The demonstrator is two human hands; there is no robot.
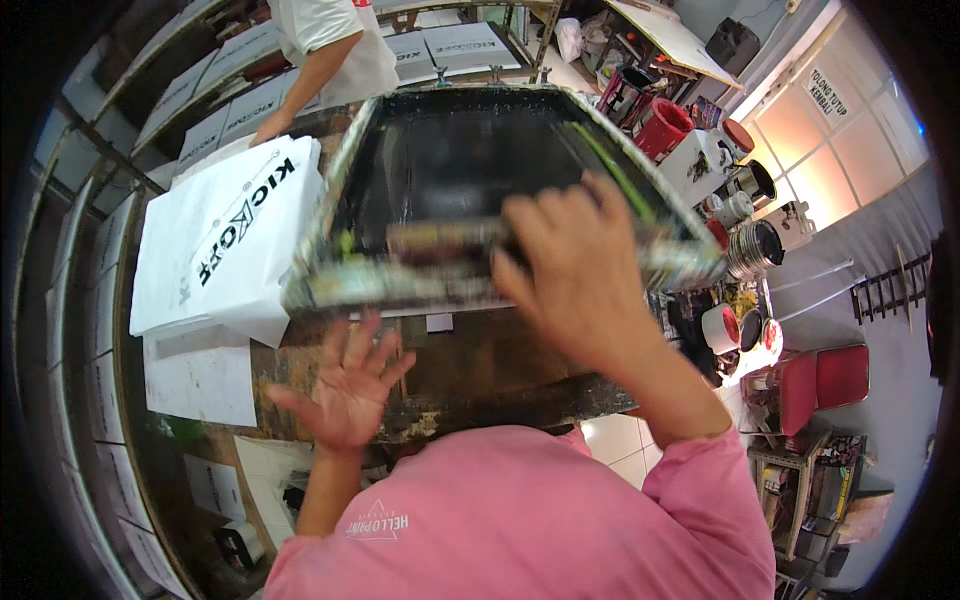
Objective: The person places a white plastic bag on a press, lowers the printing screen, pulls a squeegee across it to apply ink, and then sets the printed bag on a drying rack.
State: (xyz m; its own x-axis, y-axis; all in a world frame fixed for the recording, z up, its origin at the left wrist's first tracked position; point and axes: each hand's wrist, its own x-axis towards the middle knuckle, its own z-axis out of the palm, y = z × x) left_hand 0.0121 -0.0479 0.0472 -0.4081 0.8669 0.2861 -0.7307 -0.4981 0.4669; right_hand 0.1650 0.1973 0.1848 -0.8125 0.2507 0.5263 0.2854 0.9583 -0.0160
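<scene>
My right hand (pixel 575 265) curls around a blurred, reddish-brown, bar-shaped tool (pixel 440 243) at the centre of the frame, over a large, paint-spattered rectangular screen frame (pixel 400 285) with a black inner surface.

My left hand (pixel 352 385) is open and holds nothing, palm showing and fingers spread, just below the screen frame's near edge in the lower left of centre; blur keeps me from telling whether any fingertip touches that edge. The tool lies along the near side of the black surface, and a thin green strip (pixel 615 172) slants along its right side. Left of the screen frame sits a stack of white sheets with black print (pixel 170 260), where a co-worker's hand (pixel 268 132) reaches the top edge. Below, the worn dark-brown wooden worktable (pixel 470 370) shows.
</scene>
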